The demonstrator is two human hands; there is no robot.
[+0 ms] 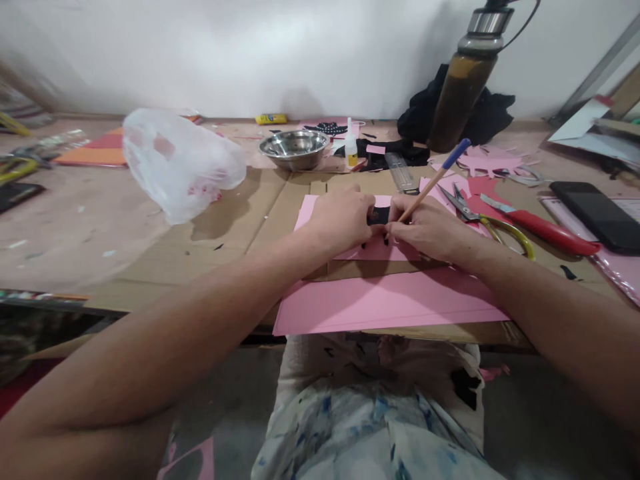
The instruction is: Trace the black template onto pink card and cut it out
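My right hand (423, 223) is closed around a pen (434, 182) with a tan barrel and a blue end, which slants up to the right. Its fingertips meet a small black cut-out piece (381, 215) lying on a pink paper sheet (345, 253). From the other side, the bent fingers and thumb of my left hand (343, 215) grip the edge of the same black piece. Tiny black scraps lie just below the fingertips. The pen's lower tip is hidden by my right hand. A larger pink sheet (380, 303) lies nearer to me, along the table edge.
Scissors (467, 207) and a red-handled cutter (545, 227) lie right of my right hand, with a black phone (600, 217) beyond. A metal bowl (295, 150), glue bottle (351, 150) and plastic bag (180, 163) stand behind. Cardboard (230, 233) covers the table. A tall bottle (465, 83) leans at the back.
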